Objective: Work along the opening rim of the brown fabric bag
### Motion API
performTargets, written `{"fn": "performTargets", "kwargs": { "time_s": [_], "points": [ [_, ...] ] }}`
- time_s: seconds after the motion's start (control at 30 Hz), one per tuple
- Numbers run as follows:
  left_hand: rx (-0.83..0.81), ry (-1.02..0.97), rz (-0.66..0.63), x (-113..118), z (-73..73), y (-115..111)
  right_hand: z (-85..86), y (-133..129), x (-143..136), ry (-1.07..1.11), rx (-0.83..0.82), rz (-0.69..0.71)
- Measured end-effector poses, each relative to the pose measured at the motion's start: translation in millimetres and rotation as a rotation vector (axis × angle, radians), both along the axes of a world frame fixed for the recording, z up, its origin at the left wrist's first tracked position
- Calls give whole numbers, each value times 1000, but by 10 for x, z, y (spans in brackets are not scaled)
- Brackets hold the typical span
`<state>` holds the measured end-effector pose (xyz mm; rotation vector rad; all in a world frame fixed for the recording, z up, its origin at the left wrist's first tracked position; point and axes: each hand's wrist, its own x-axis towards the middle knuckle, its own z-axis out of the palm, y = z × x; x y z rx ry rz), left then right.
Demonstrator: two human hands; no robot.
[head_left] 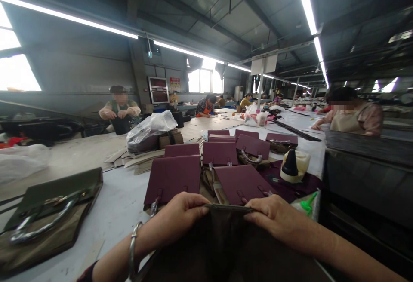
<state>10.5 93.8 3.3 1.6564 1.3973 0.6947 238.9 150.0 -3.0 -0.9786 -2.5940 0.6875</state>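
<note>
My left hand pinches the top edge of a dark brown fabric bag piece between thumb and fingers. A silver bangle circles that wrist. A short way to the right, my right hand grips the same edge, also with thumb and fingers closed. The edge runs nearly straight between both hands, and the cloth hangs below it toward me, its lower part out of view. Just beyond the hands lie maroon handbags with wrapped handles, several of them in rows on the white table.
At left rests an olive-green handbag with a plastic-wrapped handle. A clear plastic bag sits by stacked boards. On the right are a pale container with a black cone-shaped top and a green object. Several people work at tables farther off.
</note>
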Motion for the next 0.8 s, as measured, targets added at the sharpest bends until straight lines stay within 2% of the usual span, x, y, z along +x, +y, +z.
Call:
{"fn": "performTargets", "kwargs": {
  "time_s": [0.2, 0.4, 0.5, 0.63, 0.8],
  "points": [
    [-37, -52, 26, 24, -6, 5, 31, -15, 17, 125, -100, 75],
    [-86, -112, -21, 0, -21, -18, 30, -42, -6, 90, -14, 29],
    [-68, -23, -59, 53, 46, -46, 54, -69, -6, 57, 37, -5],
    [63, 138, -145, 138, 104, -52, 92, -149, 15, 17, 85, -52],
    [103, 194, -178, 136, -50, 47, 99, -221, 29, 4, 106, -98]
  ]
}}
